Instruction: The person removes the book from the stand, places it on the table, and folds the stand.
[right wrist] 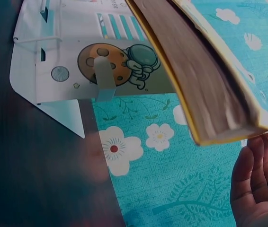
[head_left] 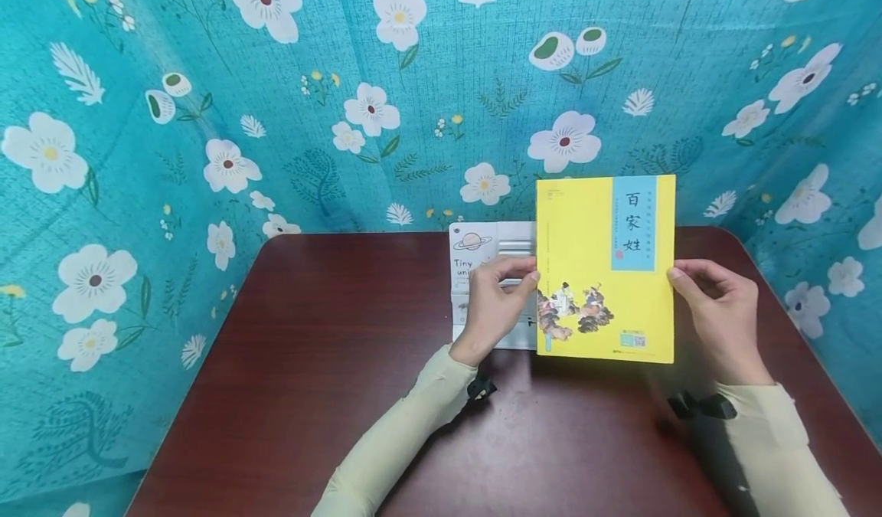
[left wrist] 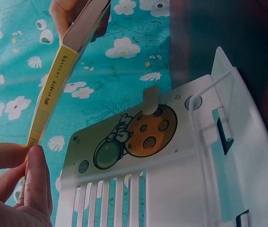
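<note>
A yellow book with a blue title panel is held upright above the table, its front cover toward the head camera. My left hand pinches its left edge, which the left wrist view shows as the yellow spine. Its opposite edge is pinched between the thumb and fingers of my right hand. Behind the book stands a white book stand, partly hidden by the book and my left hand. The wrist views show its slotted back, a printed cartoon astronaut and a small tab.
The dark red-brown table runs under both arms. A turquoise flowered cloth hangs behind the table and along both its sides. Black wrist cameras sit on both sleeves.
</note>
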A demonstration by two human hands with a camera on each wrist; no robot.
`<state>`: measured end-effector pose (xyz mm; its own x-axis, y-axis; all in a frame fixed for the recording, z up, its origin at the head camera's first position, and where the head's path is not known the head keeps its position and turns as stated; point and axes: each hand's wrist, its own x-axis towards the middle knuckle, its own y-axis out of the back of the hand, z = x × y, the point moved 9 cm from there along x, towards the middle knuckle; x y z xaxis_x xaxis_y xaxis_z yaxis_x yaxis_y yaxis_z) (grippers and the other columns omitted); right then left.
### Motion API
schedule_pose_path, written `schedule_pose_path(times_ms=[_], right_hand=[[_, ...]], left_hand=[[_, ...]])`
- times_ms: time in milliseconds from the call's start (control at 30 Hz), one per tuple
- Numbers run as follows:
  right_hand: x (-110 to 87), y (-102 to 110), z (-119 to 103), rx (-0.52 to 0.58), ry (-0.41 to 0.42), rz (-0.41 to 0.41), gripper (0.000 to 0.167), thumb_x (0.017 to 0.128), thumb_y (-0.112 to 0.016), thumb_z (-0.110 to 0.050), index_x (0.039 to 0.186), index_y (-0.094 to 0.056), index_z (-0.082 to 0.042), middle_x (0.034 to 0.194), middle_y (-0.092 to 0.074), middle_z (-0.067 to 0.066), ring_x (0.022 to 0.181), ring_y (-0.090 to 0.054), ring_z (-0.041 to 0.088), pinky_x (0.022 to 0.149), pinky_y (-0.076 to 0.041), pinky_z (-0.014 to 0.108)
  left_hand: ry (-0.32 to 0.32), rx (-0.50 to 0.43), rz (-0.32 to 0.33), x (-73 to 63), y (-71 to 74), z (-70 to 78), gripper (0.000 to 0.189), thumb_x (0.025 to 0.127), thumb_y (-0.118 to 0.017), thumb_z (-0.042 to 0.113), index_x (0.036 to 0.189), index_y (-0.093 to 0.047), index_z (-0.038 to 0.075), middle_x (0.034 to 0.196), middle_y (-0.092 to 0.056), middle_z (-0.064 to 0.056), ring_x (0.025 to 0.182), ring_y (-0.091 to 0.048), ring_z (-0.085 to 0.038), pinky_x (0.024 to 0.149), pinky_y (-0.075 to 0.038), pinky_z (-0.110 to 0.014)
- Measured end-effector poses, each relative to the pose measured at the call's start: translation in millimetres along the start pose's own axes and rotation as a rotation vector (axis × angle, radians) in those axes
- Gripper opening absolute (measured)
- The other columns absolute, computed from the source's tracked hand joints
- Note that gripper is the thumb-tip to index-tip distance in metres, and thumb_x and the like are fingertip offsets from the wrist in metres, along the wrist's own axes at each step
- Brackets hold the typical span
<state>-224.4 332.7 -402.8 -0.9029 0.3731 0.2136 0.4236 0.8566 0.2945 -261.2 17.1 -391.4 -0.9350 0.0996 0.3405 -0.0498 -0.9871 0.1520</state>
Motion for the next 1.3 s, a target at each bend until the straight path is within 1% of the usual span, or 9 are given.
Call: schedule_pose_path(times_ms=[167,333,433,567,667,900,1100,1200,1300], right_hand=[[-1.3,8.3,5.0,0.019,-0.031,0.022,0.029,0.096,-0.074,-0.013,0.122,-0.074,-0.001,0.093,-0.073,-0.030,0.080,-0.066,-0.002,0.078,-0.053,0.003],[-1.3,17.5,9.3,0.027,-0.051,0.024,0.030,0.096,-0.074,-0.013,0.125,-0.074,-0.005,0.097,-0.073,-0.029,0.083,-0.067,-0.003,0.078,-0.053,0.003],[-0.6,21.6,12.8,0.080,-0.066,0.026,0.029,0.095,-0.075,-0.011,0.123,-0.075,-0.005,0.097,-0.075,-0.025,0.083,-0.067,-0.001,0.078,-0.054,0.004],[-0.2,25.9,16.1,0.113,-0.079,0.033,0.027,0.095,-0.075,-0.009,0.121,-0.075,-0.005,0.097,-0.076,-0.023,0.083,-0.067,0.000,0.077,-0.054,0.004],[-1.2,29.4,17.5,0.081,-0.084,0.038,0.028,0.096,-0.075,-0.013,0.122,-0.075,-0.006,0.098,-0.075,-0.024,0.084,-0.067,-0.002,0.078,-0.053,0.003],[-0.5,35.6,21.9,0.157,-0.115,0.052,0.026,0.095,-0.076,-0.012,0.120,-0.076,-0.005,0.098,-0.076,-0.021,0.081,-0.067,-0.001,0.075,-0.054,0.004],[2.2,43.3,23.1,0.121,-0.108,0.089,0.024,0.095,-0.075,-0.008,0.118,-0.077,-0.006,0.095,-0.076,-0.022,0.083,-0.065,0.001,0.076,-0.052,0.003],[2.9,46.9,25.2,0.097,-0.117,0.100,0.025,0.095,-0.075,-0.010,0.120,-0.077,-0.006,0.096,-0.075,-0.023,0.084,-0.065,0.001,0.077,-0.052,0.002],[2.7,49.9,28.0,0.133,-0.142,0.099,0.026,0.095,-0.076,-0.012,0.120,-0.077,-0.007,0.097,-0.076,-0.022,0.084,-0.065,0.001,0.076,-0.053,0.003]], left_hand=[[0.003,-0.001,-0.007,-0.7,-7.6,-1.3,0.020,0.093,-0.075,0.003,0.113,-0.079,0.003,0.111,-0.078,-0.012,0.096,-0.076,-0.014,0.078,-0.063,-0.020],[0.003,-0.041,-0.022,0.2,-18.1,-2.9,0.021,0.093,-0.074,0.001,0.113,-0.079,0.002,0.111,-0.078,-0.013,0.094,-0.076,-0.012,0.077,-0.063,-0.021],[0.001,-0.055,-0.028,0.3,-23.3,-3.4,0.020,0.093,-0.074,0.001,0.113,-0.079,0.001,0.111,-0.078,-0.013,0.095,-0.076,-0.012,0.078,-0.063,-0.021],[-0.005,-0.061,-0.030,0.0,-28.2,-3.6,0.020,0.093,-0.074,0.000,0.112,-0.079,0.001,0.109,-0.078,-0.013,0.094,-0.076,-0.012,0.078,-0.063,-0.021],[-0.013,-0.058,-0.034,0.2,-32.4,-4.0,0.020,0.093,-0.074,0.000,0.112,-0.079,0.002,0.107,-0.078,-0.012,0.093,-0.076,-0.011,0.078,-0.063,-0.020],[-0.024,-0.054,-0.040,0.5,-40.1,-2.6,0.021,0.094,-0.073,-0.001,0.114,-0.079,0.003,0.105,-0.078,-0.012,0.092,-0.076,-0.012,0.078,-0.063,-0.019],[-0.010,-0.073,-0.047,-0.5,-47.4,-2.2,0.021,0.093,-0.073,-0.002,0.114,-0.078,0.001,0.108,-0.077,-0.013,0.093,-0.075,-0.009,0.078,-0.063,-0.020],[-0.011,-0.072,-0.048,-0.9,-50.6,-0.6,0.021,0.094,-0.073,-0.001,0.114,-0.078,0.001,0.110,-0.077,-0.013,0.093,-0.075,-0.008,0.077,-0.063,-0.019],[-0.016,-0.065,-0.046,-0.4,-53.7,0.5,0.021,0.094,-0.073,0.000,0.114,-0.078,0.001,0.109,-0.078,-0.013,0.092,-0.074,-0.007,0.077,-0.063,-0.019]])
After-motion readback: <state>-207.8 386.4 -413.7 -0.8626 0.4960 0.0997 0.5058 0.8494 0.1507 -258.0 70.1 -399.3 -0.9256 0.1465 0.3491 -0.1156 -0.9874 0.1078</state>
